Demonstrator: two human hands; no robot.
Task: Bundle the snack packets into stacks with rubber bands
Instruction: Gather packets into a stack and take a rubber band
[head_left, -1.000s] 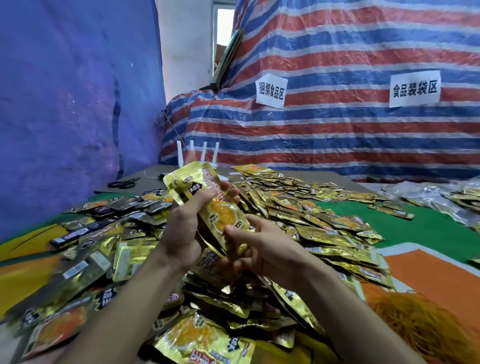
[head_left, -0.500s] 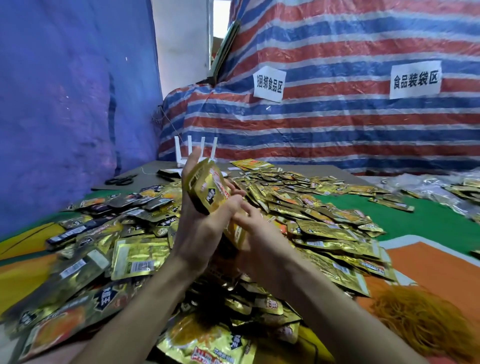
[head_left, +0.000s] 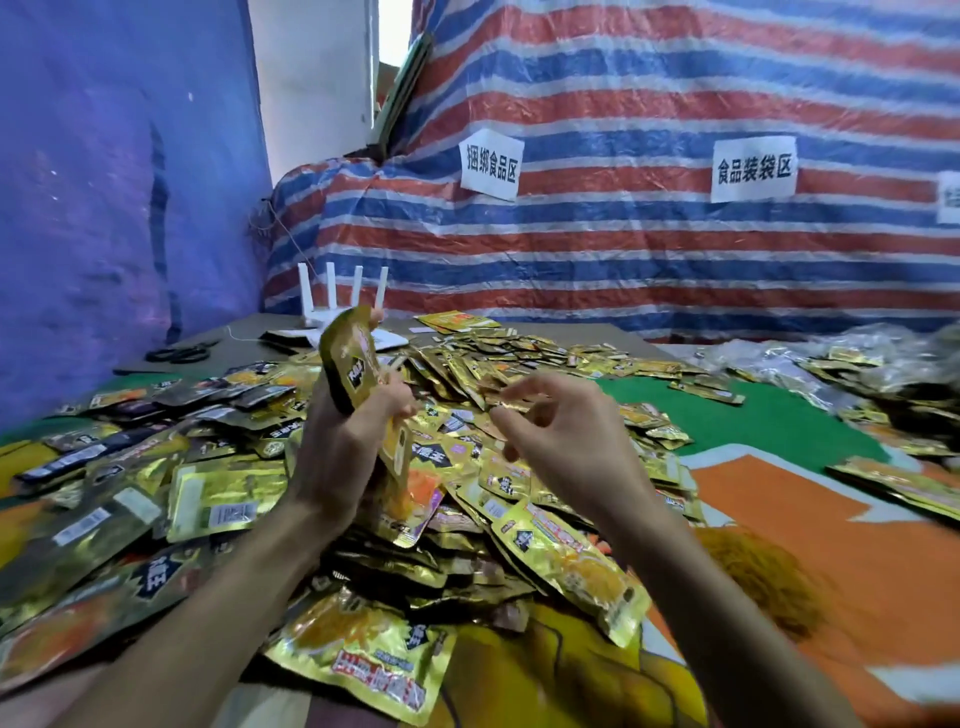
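The stack of snack packets (head_left: 355, 371) stands upright, clamped in the curled fingers of the left hand (head_left: 343, 447), while just to its right the right hand (head_left: 566, 436) hovers, fingers loosely curled and apart, over the loose packet pile (head_left: 566, 556) beneath both hands.

Blue tarpaulin (head_left: 104, 208) covers the wall at 9 o'clock; striped tarpaulin (head_left: 675, 270) spans 12 to 3 o'clock, bearing white paper signs (head_left: 491, 163). Daylight enters a narrow opening (head_left: 395, 26) at 11 o'clock.
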